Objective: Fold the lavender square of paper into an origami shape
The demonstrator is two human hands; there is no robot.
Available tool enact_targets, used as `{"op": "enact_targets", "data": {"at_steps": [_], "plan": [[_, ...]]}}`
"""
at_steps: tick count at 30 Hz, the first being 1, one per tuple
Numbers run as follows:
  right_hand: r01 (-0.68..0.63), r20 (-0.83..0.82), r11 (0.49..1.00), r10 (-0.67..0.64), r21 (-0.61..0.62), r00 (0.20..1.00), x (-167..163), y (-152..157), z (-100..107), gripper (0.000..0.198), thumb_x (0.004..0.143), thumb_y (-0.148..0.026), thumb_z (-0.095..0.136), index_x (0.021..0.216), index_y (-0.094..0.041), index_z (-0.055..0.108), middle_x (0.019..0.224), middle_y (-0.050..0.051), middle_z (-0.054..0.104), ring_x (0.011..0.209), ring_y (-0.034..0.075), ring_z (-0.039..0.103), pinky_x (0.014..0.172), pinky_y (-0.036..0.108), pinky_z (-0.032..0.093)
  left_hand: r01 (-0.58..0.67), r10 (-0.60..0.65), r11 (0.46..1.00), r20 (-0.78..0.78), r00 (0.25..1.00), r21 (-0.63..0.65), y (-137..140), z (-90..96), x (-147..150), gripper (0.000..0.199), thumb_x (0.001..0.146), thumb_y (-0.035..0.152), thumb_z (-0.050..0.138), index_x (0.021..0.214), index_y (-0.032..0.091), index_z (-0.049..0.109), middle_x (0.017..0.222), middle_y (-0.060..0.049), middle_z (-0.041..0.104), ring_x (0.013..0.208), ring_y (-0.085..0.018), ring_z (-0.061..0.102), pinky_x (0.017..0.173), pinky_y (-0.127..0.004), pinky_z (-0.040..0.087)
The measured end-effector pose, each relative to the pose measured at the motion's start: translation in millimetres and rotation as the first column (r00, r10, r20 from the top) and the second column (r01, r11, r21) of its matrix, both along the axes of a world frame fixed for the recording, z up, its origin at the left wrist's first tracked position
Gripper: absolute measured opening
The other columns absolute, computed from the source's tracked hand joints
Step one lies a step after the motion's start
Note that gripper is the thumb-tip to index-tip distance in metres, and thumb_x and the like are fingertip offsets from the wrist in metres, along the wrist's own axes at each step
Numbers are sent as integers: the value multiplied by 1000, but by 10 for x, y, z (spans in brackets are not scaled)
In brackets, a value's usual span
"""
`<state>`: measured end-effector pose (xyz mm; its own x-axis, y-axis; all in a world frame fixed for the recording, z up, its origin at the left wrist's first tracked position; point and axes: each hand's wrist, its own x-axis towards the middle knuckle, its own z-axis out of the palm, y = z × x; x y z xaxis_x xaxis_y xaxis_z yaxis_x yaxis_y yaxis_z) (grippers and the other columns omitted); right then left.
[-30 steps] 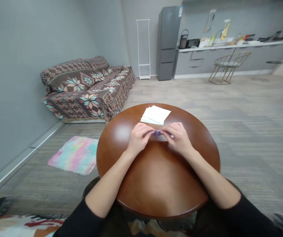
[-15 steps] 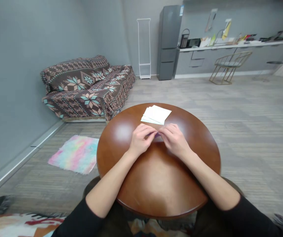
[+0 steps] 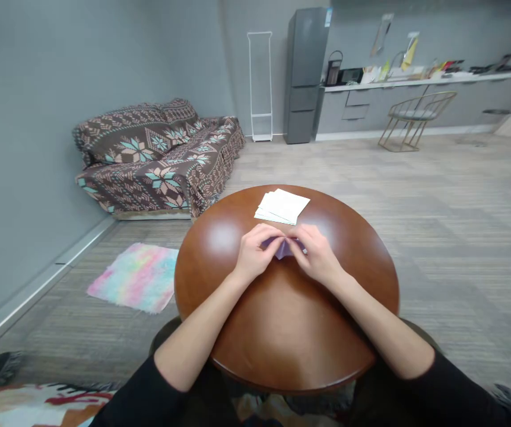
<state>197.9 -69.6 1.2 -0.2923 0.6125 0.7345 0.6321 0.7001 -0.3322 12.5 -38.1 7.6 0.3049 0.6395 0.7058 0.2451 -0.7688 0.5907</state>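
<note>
Between my two hands is a small piece of purple folded paper [image 3: 283, 250], partly hidden by my fingers. My left hand [image 3: 256, 249] pinches its left side between thumb and forefinger. From the other side my right hand [image 3: 312, 249] grips it, fingertips nearly meeting those of the left. A fold of the paper points down toward me below the fingertips. Just beyond my hands, a loose stack of white paper sheets [image 3: 284, 206] lies fanned on the round brown table [image 3: 282, 326].
A couch under a patterned cover [image 3: 157, 160] stands at the far left, with a fluffy pastel rug [image 3: 137, 277] on the floor nearer me. At the back are a grey refrigerator [image 3: 308, 77], a white rack [image 3: 262, 115], a kitchen counter [image 3: 415, 84] and a gold-framed chair [image 3: 418, 115].
More of the purple paper now shows below my fingertips, spread in a downward point. My right thumb and fingers have shifted slightly on it; the white sheets stay where they were.
</note>
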Motion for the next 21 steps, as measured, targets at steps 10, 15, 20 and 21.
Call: {"op": "enact_targets", "data": {"at_steps": [10,15,20,21], "plan": [[-20,-197,987,-12,-162,980,-28,11,13,10,98,-22,54,91,-22,59,87,4,68,80,20,62,74,33,47,-8,14,993,48,999,-120,3,-10,12,10,92,24,66,90,21,76,92,-4,74,86,-18,68,82,-32,54],[5,-323,951,-110,-308,940,-18,39,12,11,93,-30,61,86,-22,64,80,2,68,70,19,61,66,32,46,22,54,952,235,970,-307,69,-64,27,15,90,31,69,92,19,77,95,-6,77,93,-21,70,89,-33,54],[-25,-420,931,-140,-364,897,-27,33,15,13,90,-34,65,87,-22,68,77,0,70,70,20,61,64,31,47,117,20,885,288,957,-452,115,-140,50,27,91,35,68,109,18,75,114,-9,75,108,-24,69,97,-35,51],[-19,-440,931,-153,-363,885,-29,31,16,13,89,-35,67,87,-22,68,78,0,70,70,20,61,64,31,47,144,-3,868,285,959,-475,114,-146,57,30,92,36,67,115,18,73,119,-10,74,111,-24,68,98,-35,51]]}}
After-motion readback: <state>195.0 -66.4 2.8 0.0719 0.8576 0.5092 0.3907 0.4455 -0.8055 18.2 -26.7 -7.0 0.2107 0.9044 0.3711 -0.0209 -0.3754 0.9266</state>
